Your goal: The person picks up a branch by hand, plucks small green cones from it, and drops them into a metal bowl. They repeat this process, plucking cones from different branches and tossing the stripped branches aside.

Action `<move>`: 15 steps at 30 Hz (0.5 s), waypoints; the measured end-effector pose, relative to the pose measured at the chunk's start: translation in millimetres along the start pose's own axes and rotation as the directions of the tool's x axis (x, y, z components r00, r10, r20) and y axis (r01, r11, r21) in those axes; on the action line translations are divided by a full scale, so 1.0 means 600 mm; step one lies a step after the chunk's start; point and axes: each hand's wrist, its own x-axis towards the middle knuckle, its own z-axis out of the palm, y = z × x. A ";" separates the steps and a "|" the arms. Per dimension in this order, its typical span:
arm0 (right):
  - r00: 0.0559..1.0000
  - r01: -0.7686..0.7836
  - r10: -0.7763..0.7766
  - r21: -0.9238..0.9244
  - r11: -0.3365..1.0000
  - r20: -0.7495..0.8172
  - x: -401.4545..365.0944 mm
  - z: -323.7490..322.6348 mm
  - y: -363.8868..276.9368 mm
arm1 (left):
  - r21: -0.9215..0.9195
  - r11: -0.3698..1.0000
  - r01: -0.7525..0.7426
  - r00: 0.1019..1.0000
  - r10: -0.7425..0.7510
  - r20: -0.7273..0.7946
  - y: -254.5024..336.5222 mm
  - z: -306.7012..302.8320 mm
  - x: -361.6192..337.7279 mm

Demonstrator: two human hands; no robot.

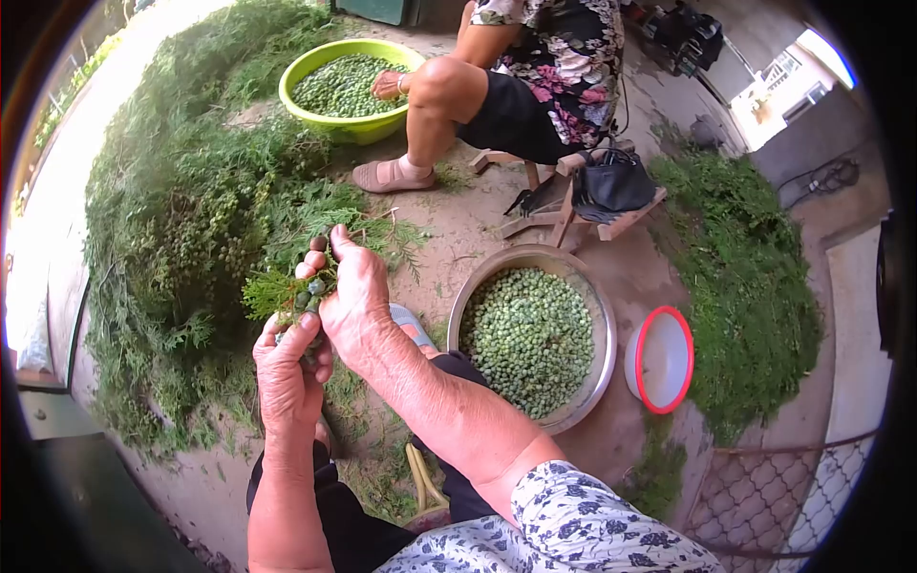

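My left hand [289, 368] is closed around a green evergreen sprig [267, 294] that bears several small round blue-green cones [316, 286]. Just above and to its right, my right hand [355, 291] has its fingers curled at the same sprig, thumb pointing up; its fingertips look dark. Part of the sprig is hidden behind my fingers. Right of my forearm stands a metal basin [611, 355] holding a heap of loose green cones [528, 342]. A large pile of cut evergreen branches [191, 239] lies beyond my hands on the left.
Opposite me, a seated person [535, 86] has one hand in a lime-green tub [287, 91] of cones. A black bag [611, 183] rests on a wooden stool [635, 212]. Right of the basin are a red-rimmed white bowl [659, 360] and another greenery heap [740, 296].
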 end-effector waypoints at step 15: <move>0.830 0.515 -0.555 -0.297 0.804 -0.061 0.016 -0.100 -0.313 | -0.373 0.910 0.180 0.983 -0.157 0.091 -0.004 -0.040 0.040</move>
